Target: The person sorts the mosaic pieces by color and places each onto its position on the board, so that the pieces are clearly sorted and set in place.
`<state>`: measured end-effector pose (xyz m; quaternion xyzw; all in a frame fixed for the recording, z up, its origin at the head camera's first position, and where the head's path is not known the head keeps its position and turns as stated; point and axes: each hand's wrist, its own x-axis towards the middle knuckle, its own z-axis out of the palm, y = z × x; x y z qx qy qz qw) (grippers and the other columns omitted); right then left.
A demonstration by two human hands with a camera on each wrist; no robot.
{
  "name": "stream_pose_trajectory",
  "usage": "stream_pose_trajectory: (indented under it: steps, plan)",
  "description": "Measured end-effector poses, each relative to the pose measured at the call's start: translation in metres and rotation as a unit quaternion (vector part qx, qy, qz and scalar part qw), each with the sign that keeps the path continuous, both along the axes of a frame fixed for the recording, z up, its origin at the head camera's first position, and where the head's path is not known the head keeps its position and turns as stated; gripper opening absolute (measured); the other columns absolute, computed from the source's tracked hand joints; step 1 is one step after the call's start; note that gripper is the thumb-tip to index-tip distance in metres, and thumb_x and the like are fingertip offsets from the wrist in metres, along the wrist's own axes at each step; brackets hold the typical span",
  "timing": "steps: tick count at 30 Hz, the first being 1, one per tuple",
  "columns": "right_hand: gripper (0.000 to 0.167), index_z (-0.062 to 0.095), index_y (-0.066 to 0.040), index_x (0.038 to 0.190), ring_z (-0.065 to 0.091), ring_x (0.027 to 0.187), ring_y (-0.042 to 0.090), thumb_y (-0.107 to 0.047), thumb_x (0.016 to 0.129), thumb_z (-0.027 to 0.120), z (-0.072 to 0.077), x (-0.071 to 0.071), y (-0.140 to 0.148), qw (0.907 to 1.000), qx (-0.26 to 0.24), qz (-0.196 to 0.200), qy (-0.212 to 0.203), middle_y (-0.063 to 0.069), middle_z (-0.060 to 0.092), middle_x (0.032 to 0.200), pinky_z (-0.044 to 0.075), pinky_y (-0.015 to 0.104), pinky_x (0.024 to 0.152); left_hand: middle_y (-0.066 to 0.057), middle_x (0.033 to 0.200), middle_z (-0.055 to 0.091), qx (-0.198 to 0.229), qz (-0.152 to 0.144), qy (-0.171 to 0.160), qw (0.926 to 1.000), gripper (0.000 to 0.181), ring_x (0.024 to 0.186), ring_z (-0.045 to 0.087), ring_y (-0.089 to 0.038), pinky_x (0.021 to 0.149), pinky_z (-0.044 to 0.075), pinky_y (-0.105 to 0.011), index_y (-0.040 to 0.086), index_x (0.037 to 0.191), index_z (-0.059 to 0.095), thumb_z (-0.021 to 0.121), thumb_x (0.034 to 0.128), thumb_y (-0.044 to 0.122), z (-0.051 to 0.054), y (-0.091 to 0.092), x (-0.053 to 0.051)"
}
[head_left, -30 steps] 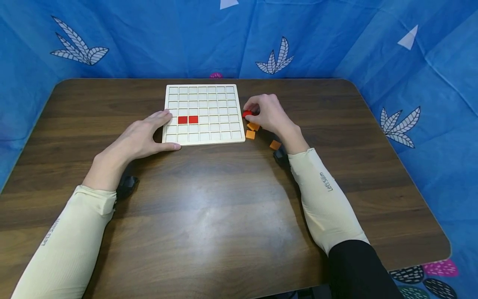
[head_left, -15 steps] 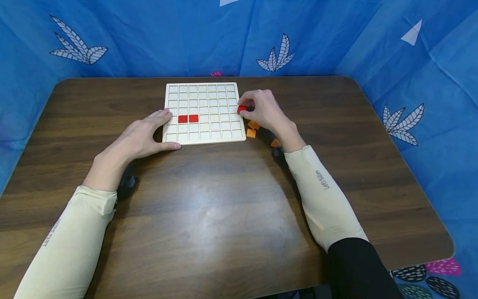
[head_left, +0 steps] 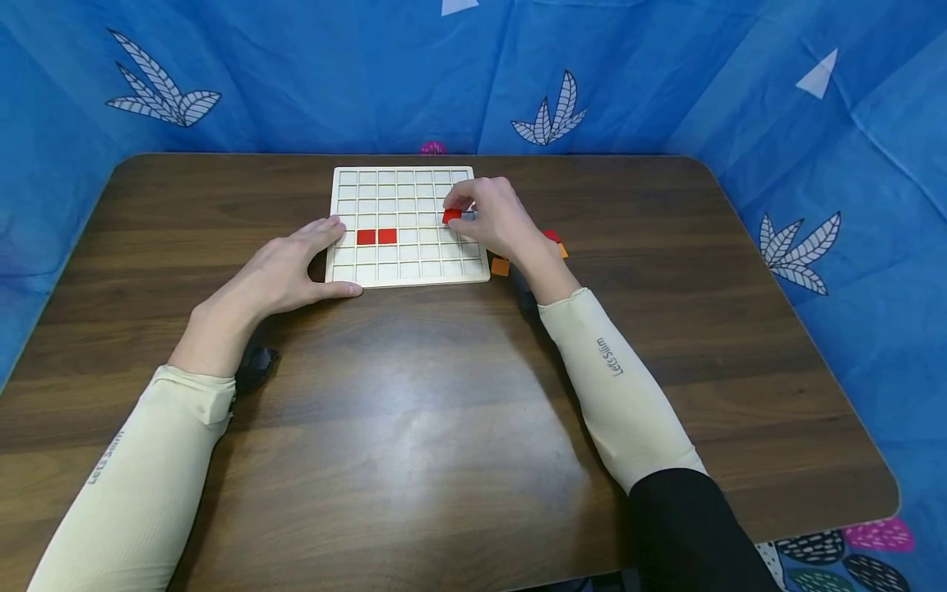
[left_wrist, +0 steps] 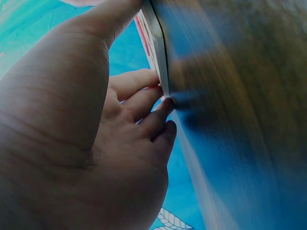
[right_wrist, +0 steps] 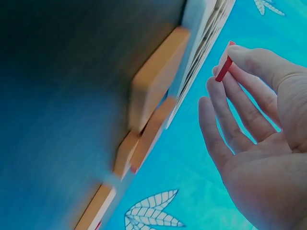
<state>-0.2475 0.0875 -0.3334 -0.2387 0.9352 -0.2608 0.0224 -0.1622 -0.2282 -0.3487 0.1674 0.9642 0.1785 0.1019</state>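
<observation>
A pale board [head_left: 407, 284] with a grid of square cells lies on the table. Side by side in its cells sit two red tiles, a left one [head_left: 366, 237] and a right one [head_left: 387, 236]. My left hand [head_left: 270, 275] rests at the board's near left corner, fingers on the left edge and thumb at the front edge, both stretched out. Over the right part of the board, my right hand [head_left: 499, 218] pinches another red square tile [right_wrist: 224, 67] between thumb and fingertips; the tile is apart from the two set tiles.
Beside the board's right edge lies an orange tile [head_left: 500, 266]. A loose red tile [head_left: 551, 236] and another orange tile [head_left: 563, 250] show past my right wrist, which hides part of that area. A blue patterned cloth [head_left: 355, 74] hangs behind the brown table [head_left: 414, 411].
My right hand has lifted the red tile from beside the board and carried it left over the grid. My left hand has stayed at the corner.
</observation>
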Motion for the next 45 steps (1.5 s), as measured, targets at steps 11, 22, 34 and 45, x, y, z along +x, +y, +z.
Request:
stream_pose_trajectory:
  steps: [11, 22, 34, 45]
  plan:
    - [0.027, 0.078, -0.009, 0.116, 0.069, 0.104, 0.018, -0.017, 0.091, 0.084, 0.001, -0.001, -0.035, 0.9990, -0.010, 0.043, 0.012, 0.005, 0.078, 0.110, 0.055, 0.028, 0.096, -0.013, 0.176, 0.020, 0.003, 0.004, -0.005, 1.0000, 0.109, 0.162, 0.020, -0.036, 0.126, 0.026, -0.063, 0.009, 0.167, 0.029, 0.075, 0.0880, 0.067, 0.000, 0.000, 0.000]
    - [0.026, 0.078, -0.009, 0.115, 0.068, 0.103, 0.016, -0.014, 0.091, 0.084, -0.001, 0.002, -0.047, 0.9980, -0.002, 0.058, -0.025, 0.004, 0.077, 0.110, 0.055, 0.024, 0.095, -0.013, 0.176, 0.019, 0.001, 0.006, -0.010, 0.9999, 0.109, 0.162, 0.020, -0.037, 0.126, 0.025, -0.063, 0.010, 0.168, 0.027, 0.074, 0.0882, 0.069, 0.001, 0.000, -0.001]
    - [0.019, 0.079, -0.010, 0.110, 0.068, 0.100, 0.014, -0.005, 0.092, 0.079, -0.005, 0.006, -0.055, 0.9953, -0.007, 0.095, -0.017, 0.004, 0.078, 0.109, 0.057, 0.025, 0.094, -0.013, 0.176, 0.019, 0.005, 0.007, -0.011, 0.9999, 0.109, 0.162, 0.020, -0.038, 0.126, 0.025, -0.064, 0.011, 0.168, 0.027, 0.073, 0.0880, 0.069, 0.000, -0.001, -0.001]
    - [0.017, 0.081, -0.014, 0.107, 0.064, 0.099, 0.016, -0.009, 0.091, 0.078, -0.003, 0.009, -0.058, 0.9950, 0.029, 0.095, 0.009, 0.001, 0.078, 0.107, 0.052, 0.028, 0.095, -0.012, 0.176, 0.019, 0.004, 0.007, -0.011, 0.9999, 0.110, 0.162, 0.020, -0.036, 0.126, 0.025, -0.063, 0.011, 0.168, 0.027, 0.074, 0.0875, 0.070, 0.000, -0.002, -0.001]
